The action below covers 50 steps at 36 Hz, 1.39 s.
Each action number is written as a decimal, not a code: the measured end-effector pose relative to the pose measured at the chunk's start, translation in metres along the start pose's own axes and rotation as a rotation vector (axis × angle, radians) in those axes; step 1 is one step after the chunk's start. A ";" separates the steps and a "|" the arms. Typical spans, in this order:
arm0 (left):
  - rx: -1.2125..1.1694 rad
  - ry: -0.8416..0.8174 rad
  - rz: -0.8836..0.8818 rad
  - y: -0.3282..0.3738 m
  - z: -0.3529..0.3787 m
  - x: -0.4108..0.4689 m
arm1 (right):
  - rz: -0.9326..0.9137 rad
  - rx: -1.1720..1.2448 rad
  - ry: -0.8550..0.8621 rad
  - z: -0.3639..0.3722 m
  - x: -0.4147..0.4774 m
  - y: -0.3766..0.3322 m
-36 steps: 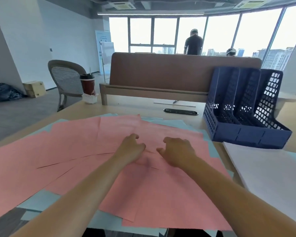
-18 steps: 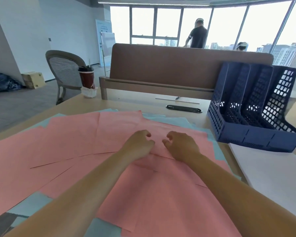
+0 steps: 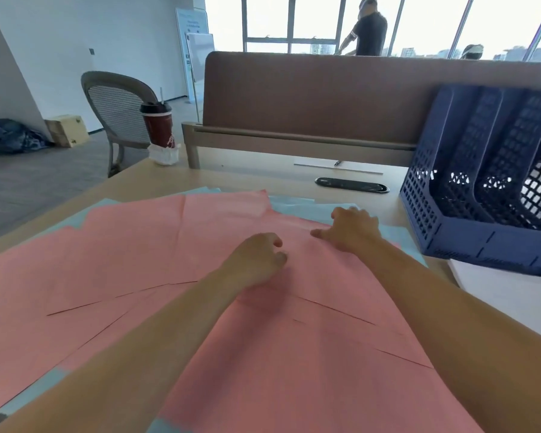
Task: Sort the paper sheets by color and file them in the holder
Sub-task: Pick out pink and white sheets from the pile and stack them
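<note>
Since half a second earlier the right hand [image 3: 353,234] had moved forward and rightward, away from the left hand [image 3: 256,260], which it had nearly touched. It now sat at the far right edge of the pink sheets [image 3: 169,260], where they overlapped the blue sheets [image 3: 303,207]. Its thumb lay stretched along the pink paper toward the left hand and its other fingers [image 3: 356,214] were bent down over the edge; whether they had pinched a sheet could not be told. The left hand rested knuckles-up on the middle of the pink spread, fingers loosely curled with their tips on the paper, and its grip was likewise unclear. Judgement: the left hand was probably pinning the fan while the right felt for an edge to gather pink off blue. The pink sheets lay fanned flat over the blue ones on the table [image 3: 231,179], directly under both hands. The holder [image 3: 450,242] stood near the right hand, with no paper visible in it and white sheets [image 3: 506,307] just in front.
</note>
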<state>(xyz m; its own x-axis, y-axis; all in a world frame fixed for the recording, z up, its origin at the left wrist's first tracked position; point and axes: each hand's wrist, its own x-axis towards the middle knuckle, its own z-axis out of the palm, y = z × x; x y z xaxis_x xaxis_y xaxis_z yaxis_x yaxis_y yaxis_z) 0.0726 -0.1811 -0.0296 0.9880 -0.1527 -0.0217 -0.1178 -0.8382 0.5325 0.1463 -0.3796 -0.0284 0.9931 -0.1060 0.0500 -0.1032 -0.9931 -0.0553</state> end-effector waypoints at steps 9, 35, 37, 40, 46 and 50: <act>-0.003 -0.020 0.011 0.009 0.003 -0.018 | -0.048 0.006 -0.089 -0.008 -0.029 0.007; 0.022 0.005 -0.013 0.018 0.003 -0.090 | -0.037 0.309 0.056 -0.009 -0.115 0.039; 0.033 -0.002 -0.012 0.020 0.004 -0.091 | -0.023 0.280 0.048 -0.009 -0.119 0.039; 0.043 -0.019 -0.011 0.022 0.005 -0.095 | -0.020 0.255 -0.010 -0.008 -0.124 0.037; 0.038 -0.035 -0.010 0.021 0.007 -0.101 | -0.013 0.161 -0.040 -0.003 -0.130 0.028; 0.041 -0.033 0.002 0.022 0.004 -0.106 | -0.033 0.122 -0.042 -0.002 -0.130 0.024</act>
<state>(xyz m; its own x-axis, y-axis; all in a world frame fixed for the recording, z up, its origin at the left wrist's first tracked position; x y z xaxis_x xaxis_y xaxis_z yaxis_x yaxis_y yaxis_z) -0.0351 -0.1856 -0.0192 0.9840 -0.1710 -0.0492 -0.1244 -0.8586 0.4974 0.0142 -0.3893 -0.0340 0.9975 -0.0689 0.0124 -0.0657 -0.9823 -0.1757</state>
